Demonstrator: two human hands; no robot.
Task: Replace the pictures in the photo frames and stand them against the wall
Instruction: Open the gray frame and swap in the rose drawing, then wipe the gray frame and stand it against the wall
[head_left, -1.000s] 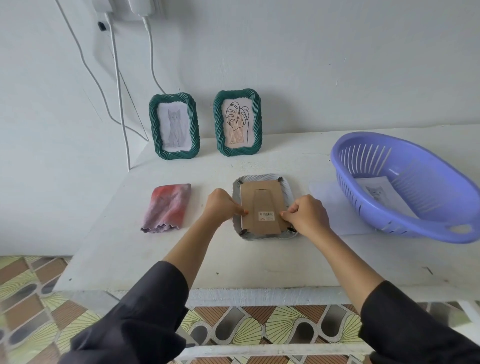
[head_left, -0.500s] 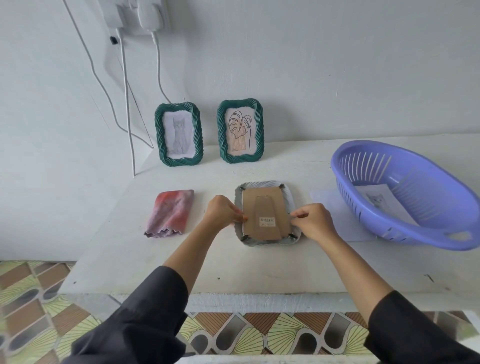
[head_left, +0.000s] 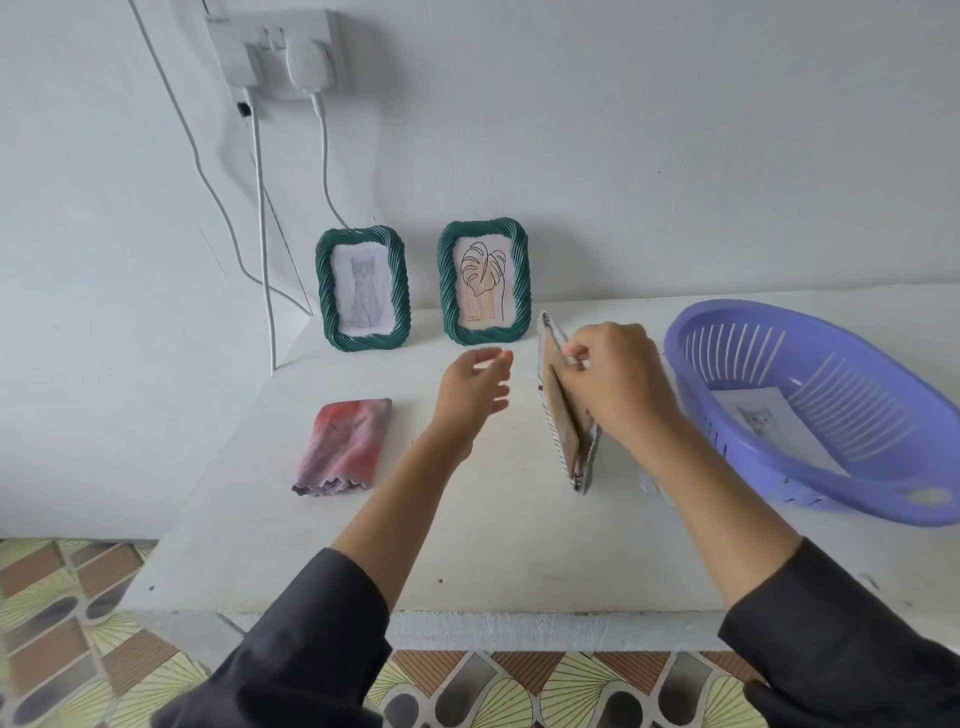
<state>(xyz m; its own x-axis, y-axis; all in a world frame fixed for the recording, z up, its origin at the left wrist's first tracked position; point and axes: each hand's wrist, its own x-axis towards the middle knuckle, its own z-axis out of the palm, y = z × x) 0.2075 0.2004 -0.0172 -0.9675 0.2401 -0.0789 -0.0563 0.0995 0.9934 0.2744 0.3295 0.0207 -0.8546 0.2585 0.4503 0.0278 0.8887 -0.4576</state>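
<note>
My right hand (head_left: 613, 384) grips a grey photo frame (head_left: 558, 415) by its cardboard back and holds it up on edge over the white table (head_left: 493, 545), the brown backing facing left. My left hand (head_left: 472, 389) hovers to the frame's left, fingers apart, holding nothing. Two green rope-edged frames stand against the wall: one with a cat drawing (head_left: 362, 288), one with a leaf drawing (head_left: 484, 280). A loose cat picture (head_left: 769, 421) lies in the purple basket (head_left: 852, 488).
A folded red-pink cloth (head_left: 345, 447) lies at the table's left. A sheet of white paper (head_left: 655, 486) peeks out beside the basket. White cables (head_left: 262, 228) hang from a wall socket (head_left: 280, 52) down past the table's back left corner.
The grey frame lay face down under both hands; my right hand has lifted it onto its edge and toward the wall. My left hand has let go and opened.
</note>
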